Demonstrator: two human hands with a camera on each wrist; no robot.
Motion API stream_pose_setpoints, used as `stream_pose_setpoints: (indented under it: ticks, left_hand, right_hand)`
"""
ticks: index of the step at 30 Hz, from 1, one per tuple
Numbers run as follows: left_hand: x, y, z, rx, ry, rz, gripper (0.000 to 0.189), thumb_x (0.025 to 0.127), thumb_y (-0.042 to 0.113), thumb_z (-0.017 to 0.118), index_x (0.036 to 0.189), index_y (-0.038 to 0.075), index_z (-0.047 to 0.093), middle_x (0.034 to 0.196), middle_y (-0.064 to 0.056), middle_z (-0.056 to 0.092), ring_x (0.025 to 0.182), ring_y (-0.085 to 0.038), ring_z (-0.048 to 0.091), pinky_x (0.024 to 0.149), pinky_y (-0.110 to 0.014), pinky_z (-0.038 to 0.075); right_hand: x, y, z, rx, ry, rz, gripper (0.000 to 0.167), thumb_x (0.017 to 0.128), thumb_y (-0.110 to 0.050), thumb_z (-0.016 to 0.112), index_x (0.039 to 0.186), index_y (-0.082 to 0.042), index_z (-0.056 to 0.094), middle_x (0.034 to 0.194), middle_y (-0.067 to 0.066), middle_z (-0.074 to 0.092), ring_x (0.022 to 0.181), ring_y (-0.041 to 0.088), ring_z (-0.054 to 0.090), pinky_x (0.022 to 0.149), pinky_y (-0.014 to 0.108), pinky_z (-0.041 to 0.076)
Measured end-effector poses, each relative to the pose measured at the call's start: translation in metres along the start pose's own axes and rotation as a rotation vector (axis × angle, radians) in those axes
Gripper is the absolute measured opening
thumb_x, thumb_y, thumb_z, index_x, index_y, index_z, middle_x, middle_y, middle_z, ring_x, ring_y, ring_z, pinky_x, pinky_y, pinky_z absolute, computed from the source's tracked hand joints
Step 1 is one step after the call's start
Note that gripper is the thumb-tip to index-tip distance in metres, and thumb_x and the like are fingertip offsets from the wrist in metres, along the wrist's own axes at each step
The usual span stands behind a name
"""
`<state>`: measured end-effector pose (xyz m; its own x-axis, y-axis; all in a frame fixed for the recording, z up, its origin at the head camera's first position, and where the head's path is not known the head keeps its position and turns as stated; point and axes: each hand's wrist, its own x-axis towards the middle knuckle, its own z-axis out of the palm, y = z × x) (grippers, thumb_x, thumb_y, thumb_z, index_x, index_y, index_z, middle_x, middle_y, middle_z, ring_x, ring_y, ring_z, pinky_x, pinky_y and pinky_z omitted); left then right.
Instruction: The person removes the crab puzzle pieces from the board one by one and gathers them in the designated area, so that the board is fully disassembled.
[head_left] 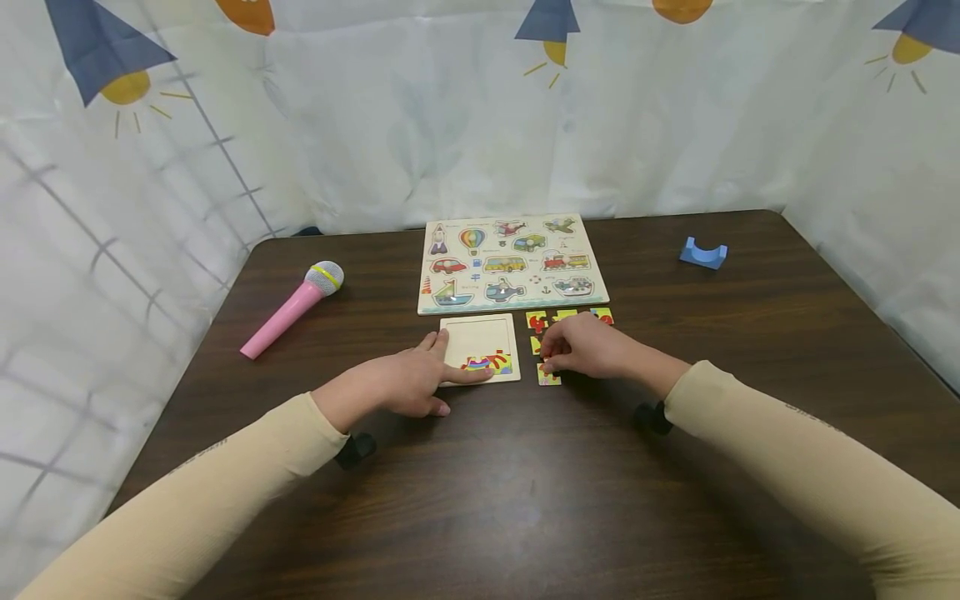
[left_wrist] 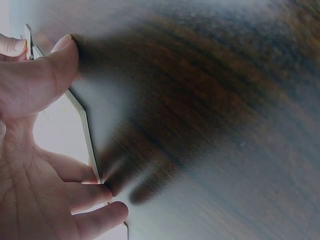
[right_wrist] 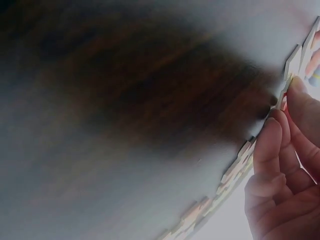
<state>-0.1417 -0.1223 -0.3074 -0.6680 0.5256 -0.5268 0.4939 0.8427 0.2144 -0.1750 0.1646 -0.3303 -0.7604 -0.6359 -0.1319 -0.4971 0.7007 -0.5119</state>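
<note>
A small wooden puzzle tray [head_left: 480,336] lies on the table with a few joined yellow and red puzzle pieces [head_left: 501,363] along its near edge. My left hand [head_left: 408,379] rests on the tray's left side, fingers spread, the index finger reaching across the joined pieces. In the left wrist view the fingertips [left_wrist: 102,192] lie over the tray's edge. Just right of the tray, my right hand [head_left: 588,346] pinches a thin puzzle piece [right_wrist: 283,99] between thumb and fingers. Around that hand lie several loose puzzle pieces [head_left: 537,321], partly hidden by it.
Behind the tray lies a large vehicle peg puzzle board [head_left: 517,279]. A pink toy microphone [head_left: 288,317] is at the left, and a blue curved block [head_left: 703,253] at the back right. A printed white curtain [head_left: 480,125] hangs along the table's back edge.
</note>
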Motion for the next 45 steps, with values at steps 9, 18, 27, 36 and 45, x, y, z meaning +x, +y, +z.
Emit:
stream_pose_setpoints:
  ticks: [9,18,27,36,45]
  left_hand:
    - [0.002,0.000,0.001,0.010,0.002,0.003,0.073,0.097,0.023,0.071,0.157,0.045,0.036,0.166,-0.037,-0.003,0.156,-0.052,0.007,0.116,-0.059,0.036]
    - [0.002,-0.001,0.000,0.021,0.003,0.000,0.074,0.096,0.024,0.072,0.157,0.046,0.036,0.166,-0.036,-0.003,0.156,-0.051,0.008,0.115,-0.059,0.037]
    - [0.001,0.000,-0.001,0.021,-0.001,0.002,0.074,0.096,0.023,0.072,0.157,0.045,0.036,0.166,-0.036,-0.002,0.156,-0.052,0.008,0.115,-0.059,0.037]
    - [0.001,0.000,0.000,0.018,0.008,0.009,0.074,0.096,0.022,0.073,0.156,0.044,0.037,0.165,-0.038,-0.001,0.155,-0.053,0.008,0.116,-0.058,0.037]
    - [0.000,0.000,0.001,0.003,0.007,0.015,0.073,0.096,0.022,0.072,0.156,0.044,0.037,0.165,-0.038,-0.002,0.156,-0.052,0.006,0.116,-0.056,0.038]
  right_hand:
    - [0.000,0.000,0.001,0.005,-0.003,0.002,0.012,0.089,-0.016,0.080,0.096,-0.007,0.076,0.084,-0.001,0.074,0.072,0.008,0.060,0.071,0.027,0.051]
    - [-0.003,-0.001,-0.001,-0.028,-0.040,0.036,0.014,0.088,-0.018,0.082,0.096,-0.009,0.075,0.084,-0.002,0.071,0.074,0.010,0.059,0.072,0.027,0.052]
    - [-0.002,0.000,0.001,-0.042,-0.028,0.020,0.011,0.088,-0.016,0.081,0.095,-0.009,0.075,0.083,-0.002,0.070,0.075,0.011,0.059,0.073,0.028,0.051]
    - [-0.006,-0.002,-0.003,-0.024,0.015,-0.011,0.013,0.088,-0.014,0.081,0.098,-0.006,0.075,0.087,0.000,0.073,0.077,0.010,0.062,0.075,0.029,0.053]
    - [0.011,-0.017,-0.004,-0.053,0.051,-0.054,0.013,0.092,-0.011,0.076,0.104,-0.005,0.076,0.097,0.004,0.075,0.083,0.014,0.064,0.079,0.034,0.055]
